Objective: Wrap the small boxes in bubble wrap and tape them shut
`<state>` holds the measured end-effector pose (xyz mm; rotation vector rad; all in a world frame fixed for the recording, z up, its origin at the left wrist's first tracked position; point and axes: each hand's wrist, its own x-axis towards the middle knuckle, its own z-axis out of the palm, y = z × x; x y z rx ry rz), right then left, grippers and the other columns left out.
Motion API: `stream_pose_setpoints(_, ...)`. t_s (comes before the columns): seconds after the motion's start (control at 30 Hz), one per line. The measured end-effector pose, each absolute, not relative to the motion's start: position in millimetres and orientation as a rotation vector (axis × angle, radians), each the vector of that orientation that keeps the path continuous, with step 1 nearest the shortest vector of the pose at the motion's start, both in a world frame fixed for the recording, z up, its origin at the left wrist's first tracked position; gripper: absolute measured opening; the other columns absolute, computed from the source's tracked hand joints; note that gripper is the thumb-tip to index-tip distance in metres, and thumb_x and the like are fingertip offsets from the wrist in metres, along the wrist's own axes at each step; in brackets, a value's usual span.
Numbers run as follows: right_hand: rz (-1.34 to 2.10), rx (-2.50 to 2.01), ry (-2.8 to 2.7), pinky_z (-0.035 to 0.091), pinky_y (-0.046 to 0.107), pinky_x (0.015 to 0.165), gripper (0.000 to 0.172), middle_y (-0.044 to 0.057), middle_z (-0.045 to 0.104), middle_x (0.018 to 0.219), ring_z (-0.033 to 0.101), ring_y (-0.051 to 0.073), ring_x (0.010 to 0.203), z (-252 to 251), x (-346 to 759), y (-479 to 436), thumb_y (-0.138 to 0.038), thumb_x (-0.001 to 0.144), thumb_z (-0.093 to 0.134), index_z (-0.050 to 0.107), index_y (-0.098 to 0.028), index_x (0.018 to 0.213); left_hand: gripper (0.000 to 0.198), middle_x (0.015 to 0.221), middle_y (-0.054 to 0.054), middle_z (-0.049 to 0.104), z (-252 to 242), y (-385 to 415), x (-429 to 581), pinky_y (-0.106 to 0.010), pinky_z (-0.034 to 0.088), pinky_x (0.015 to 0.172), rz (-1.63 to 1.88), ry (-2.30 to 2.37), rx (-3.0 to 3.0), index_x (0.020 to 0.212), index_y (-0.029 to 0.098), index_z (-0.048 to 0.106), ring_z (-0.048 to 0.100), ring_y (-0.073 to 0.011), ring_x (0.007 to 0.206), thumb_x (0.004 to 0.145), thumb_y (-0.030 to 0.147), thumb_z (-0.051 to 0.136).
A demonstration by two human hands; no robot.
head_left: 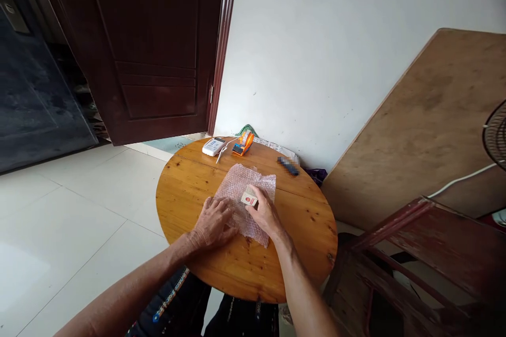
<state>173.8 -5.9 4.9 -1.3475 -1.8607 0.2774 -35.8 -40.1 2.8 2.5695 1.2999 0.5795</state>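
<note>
A sheet of bubble wrap [241, 184] lies flat on the round wooden table [197, 189]. My left hand [213, 224] rests palm down on the sheet's near left corner, fingers spread flat. My right hand [265, 213] holds a small tan box with a red mark [249, 198] on top of the sheet, thumb and fingers closed round its sides.
At the table's far edge lie a white box [213, 146], scissors [222, 154], an orange tape dispenser [243, 143] and a dark flat object [288, 166]. A wooden board [427, 131] leans on the wall at right. A dark wooden chair [415, 258] stands beside the table.
</note>
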Motion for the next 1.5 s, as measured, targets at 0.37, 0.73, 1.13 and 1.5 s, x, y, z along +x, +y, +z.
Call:
stream_pose_setpoints(0.37,0.428,-1.519,-1.596,0.045,0.044,0.102,0.05,0.01,0.069,0.122,0.062,0.028,0.114,1,182,-4,-0.041,0.074,0.065,0.064,-0.02,0.119,0.052,0.148,-0.016,0.047,-1,-48,-37,-0.061,0.022,0.117,0.617,1.283,2.584,0.129,0.019,0.057,0.038,-0.0346,0.138,0.087,0.049,0.058)
stream_pose_setpoints(0.73,0.364,-1.721,-1.639,0.047,0.041,0.096,0.041,0.009,0.072,0.111,0.064,0.027,0.107,27,194,-4,-0.052,0.081,0.057,0.072,-0.021,0.103,0.051,0.148,-0.018,0.046,-1,-47,-35,-0.063,0.02,0.117,0.635,1.264,2.525,0.128,0.017,0.058,0.037,-0.0356,0.14,0.088,0.048,0.056)
stream_pose_setpoints(1.13,0.699,-1.645,-1.689,0.052,0.04,0.093,0.048,0.004,0.074,0.106,0.069,0.024,0.098,22,181,-10,-0.026,0.069,0.063,0.064,-0.021,0.117,0.057,0.149,-0.02,0.044,-1,-45,-33,-0.065,0.018,0.117,0.602,1.225,2.508,0.132,0.013,0.057,0.034,-0.0384,0.141,0.088,0.048,0.053)
stream_pose_setpoints(1.5,0.687,-1.603,-1.698,0.052,0.041,0.092,0.052,0.006,0.073,0.105,0.067,0.023,0.095,19,179,-8,-0.023,0.07,0.061,0.061,-0.019,0.121,0.048,0.144,-0.018,0.049,-6,-46,-34,-0.065,0.022,0.115,0.68,1.249,2.557,0.125,0.017,0.06,0.038,-0.0368,0.136,0.087,0.046,0.058)
